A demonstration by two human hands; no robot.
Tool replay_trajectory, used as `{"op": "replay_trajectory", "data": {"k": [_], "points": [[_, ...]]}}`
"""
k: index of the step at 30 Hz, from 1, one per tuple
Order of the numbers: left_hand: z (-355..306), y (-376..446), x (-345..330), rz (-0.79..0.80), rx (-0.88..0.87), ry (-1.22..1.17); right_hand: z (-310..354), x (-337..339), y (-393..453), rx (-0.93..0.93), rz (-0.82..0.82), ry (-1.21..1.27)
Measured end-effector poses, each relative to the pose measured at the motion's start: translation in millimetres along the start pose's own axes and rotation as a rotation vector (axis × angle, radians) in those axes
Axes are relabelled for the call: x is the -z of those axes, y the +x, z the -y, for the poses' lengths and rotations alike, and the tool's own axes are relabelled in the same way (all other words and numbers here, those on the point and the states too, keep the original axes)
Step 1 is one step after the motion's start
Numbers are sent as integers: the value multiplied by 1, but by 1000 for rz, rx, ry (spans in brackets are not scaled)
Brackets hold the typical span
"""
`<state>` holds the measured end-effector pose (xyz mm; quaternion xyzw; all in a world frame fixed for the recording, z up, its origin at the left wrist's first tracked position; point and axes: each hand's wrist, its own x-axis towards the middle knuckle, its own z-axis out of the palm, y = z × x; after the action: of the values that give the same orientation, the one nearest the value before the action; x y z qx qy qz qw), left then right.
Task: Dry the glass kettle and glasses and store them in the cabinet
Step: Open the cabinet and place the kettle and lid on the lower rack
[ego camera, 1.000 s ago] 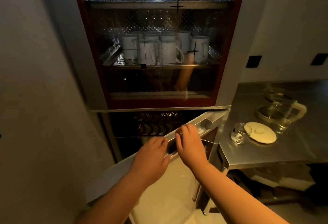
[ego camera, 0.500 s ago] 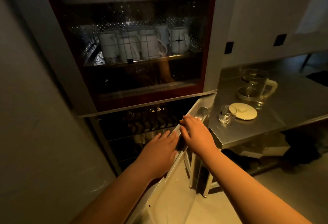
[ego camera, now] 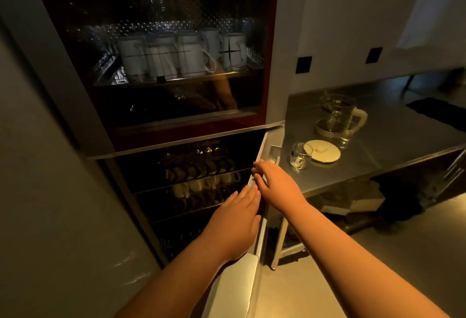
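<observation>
The cabinet's lower door (ego camera: 256, 249) stands swung wide, seen nearly edge-on. My left hand (ego camera: 235, 222) lies flat with straight fingers against its inner face. My right hand (ego camera: 273, 184) touches the door's top edge, fingers extended, holding nothing. On the steel counter (ego camera: 393, 146) to the right stand the glass kettle (ego camera: 339, 116) with a cream handle, its round cream lid (ego camera: 324, 150), one small glass (ego camera: 300, 155) beside the lid and another glass (ego camera: 346, 136) by the kettle.
Behind the upper glass door several white mugs (ego camera: 181, 54) stand on a rack. Wire shelves (ego camera: 199, 166) in the open lower compartment hold cups. A grey wall (ego camera: 50, 191) closes off the left. Boxes (ego camera: 353, 204) lie under the counter.
The lower door has swung further out to the right, from half open to wide open. Both hands followed it, their fingers straightening off the handle edge. The view shifted right.
</observation>
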<state>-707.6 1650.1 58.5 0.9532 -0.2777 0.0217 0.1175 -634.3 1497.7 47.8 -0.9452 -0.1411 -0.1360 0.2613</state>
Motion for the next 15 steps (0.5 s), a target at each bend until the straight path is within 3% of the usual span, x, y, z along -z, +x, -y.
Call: {"op": "replay_trajectory", "data": {"k": [15], "points": [[-72, 34, -28, 43, -100, -42, -53, 70, -29, 36, 270, -14]]}}
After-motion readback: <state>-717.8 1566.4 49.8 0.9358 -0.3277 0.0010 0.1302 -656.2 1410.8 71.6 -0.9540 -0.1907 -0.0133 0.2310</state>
